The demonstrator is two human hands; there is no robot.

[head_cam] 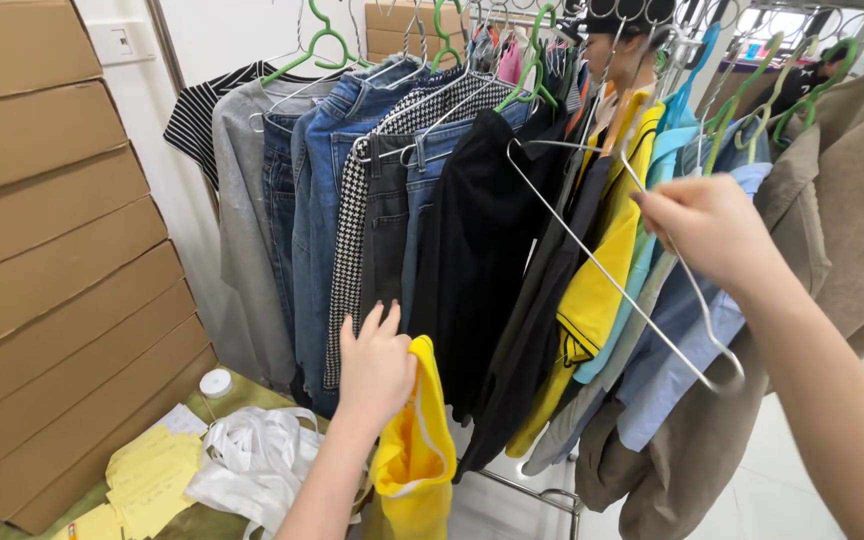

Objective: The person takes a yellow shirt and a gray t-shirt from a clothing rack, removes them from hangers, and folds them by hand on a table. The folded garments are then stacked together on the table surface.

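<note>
Left hand (377,365) grip pinching yellow garment (417,450); right hand (707,230) grip pressed around wire hanger (612,275).

two bare arms are showing in the head view, with no sleeves reaching as far as the forearms or wrists. the left hand (377,365) is showing nothing worn: no ring, no watch, no glove. the right hand (712,230) is likewise showing plain, with no band at the wrist and no jewellery visible. the near right forearm is filling the lower right corner, uncovered all the way to the frame edge. the nails are too small to tell.
</note>
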